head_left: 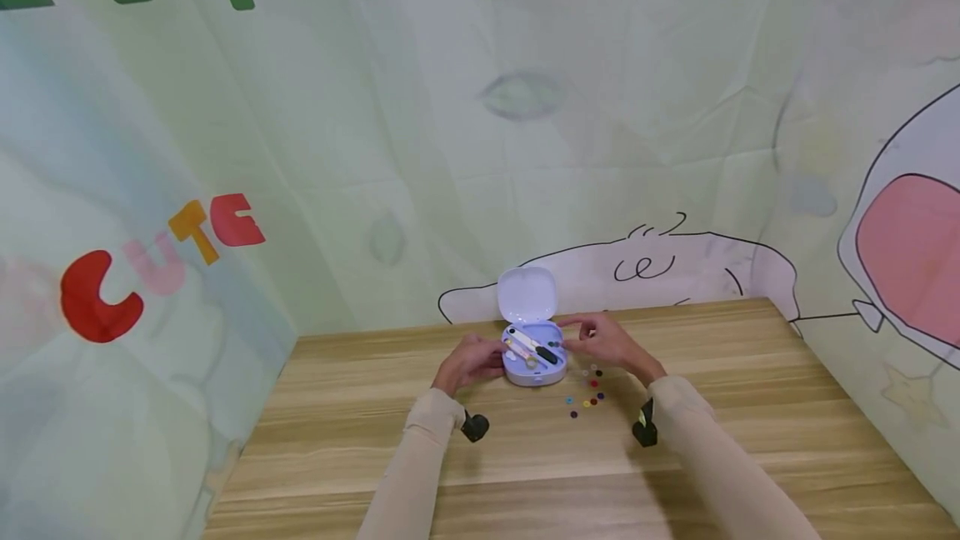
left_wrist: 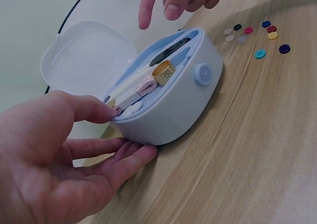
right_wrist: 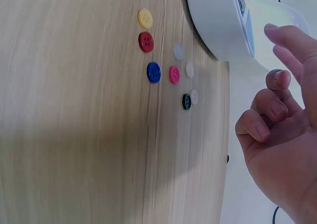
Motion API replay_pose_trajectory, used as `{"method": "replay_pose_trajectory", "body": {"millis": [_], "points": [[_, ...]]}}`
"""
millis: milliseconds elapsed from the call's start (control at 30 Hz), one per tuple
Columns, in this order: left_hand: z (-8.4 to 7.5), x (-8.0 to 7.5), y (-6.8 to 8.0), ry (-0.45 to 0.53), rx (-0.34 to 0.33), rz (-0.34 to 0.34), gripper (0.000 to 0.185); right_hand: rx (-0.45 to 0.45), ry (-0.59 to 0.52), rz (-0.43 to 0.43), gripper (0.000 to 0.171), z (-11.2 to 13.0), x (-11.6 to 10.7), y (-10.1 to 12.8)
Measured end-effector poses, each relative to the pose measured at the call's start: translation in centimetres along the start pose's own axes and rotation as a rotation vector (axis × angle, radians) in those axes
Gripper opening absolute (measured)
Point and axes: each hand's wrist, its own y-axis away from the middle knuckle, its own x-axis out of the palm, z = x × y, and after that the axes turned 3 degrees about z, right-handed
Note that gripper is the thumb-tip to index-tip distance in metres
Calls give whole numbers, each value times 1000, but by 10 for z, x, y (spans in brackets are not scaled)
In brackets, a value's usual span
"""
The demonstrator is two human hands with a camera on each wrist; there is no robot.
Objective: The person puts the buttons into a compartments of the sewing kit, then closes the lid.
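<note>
The left hand [left_wrist: 54,164] cups the sewing box [left_wrist: 171,102], thumb on its rim; light, smooth plastic, best gripped by its sides. The right hand [head_left: 609,342] hovers, fingers loosely spread.

Two bare hands, long beige sleeves
The left hand [head_left: 471,362] and right hand [head_left: 611,342] wore no gloves or rings; close-fitting beige sleeves [head_left: 420,457] reached the wrists, and a small black camera unit [head_left: 475,426] was strapped under each wrist.
</note>
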Motion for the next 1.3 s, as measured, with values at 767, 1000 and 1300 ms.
{"method": "replay_pose_trajectory", "body": {"millis": [767, 1000, 1300], "points": [[0, -1, 1, -6, 1, 12, 29, 7, 72, 40, 32, -31, -21, 31], [0, -2, 1, -9, -10, 14, 30, 20, 90, 63, 26, -44, -21, 40], [-1, -2, 0, -4, -26, 3, 30, 10, 114, 76, 19, -47, -18, 42]]}}
